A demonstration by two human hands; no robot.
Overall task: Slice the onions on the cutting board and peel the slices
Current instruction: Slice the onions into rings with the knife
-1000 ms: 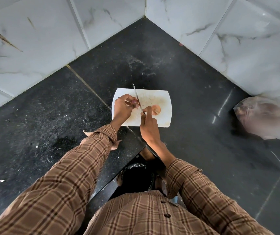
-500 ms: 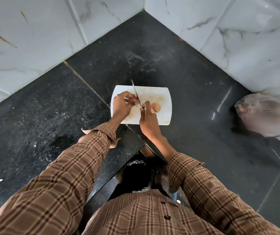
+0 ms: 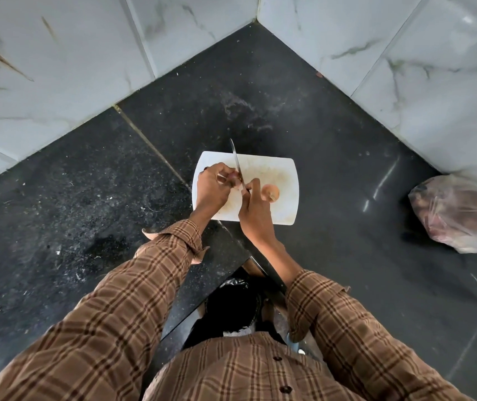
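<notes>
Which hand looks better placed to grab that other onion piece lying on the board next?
Probably the left hand. The right hand is shut on the knife, though it sits nearer the loose onion piece on the cutting board. The left holds only a small onion bit.

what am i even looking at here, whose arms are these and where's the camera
There is no machine: a person wears a wide-angle camera on the head, so you look down along their own plaid-sleeved arms. That lens bends the tiled walls outward.

On the dark stone counter lies a white cutting board. The left hand pins a small piece of onion to the board, mostly hidden by its fingers. The right hand holds a knife, blade pointing away from the person, set against that piece. Another onion piece rests on the board just right of the hands. A clear plastic bag sits at the far right by the wall.
</notes>
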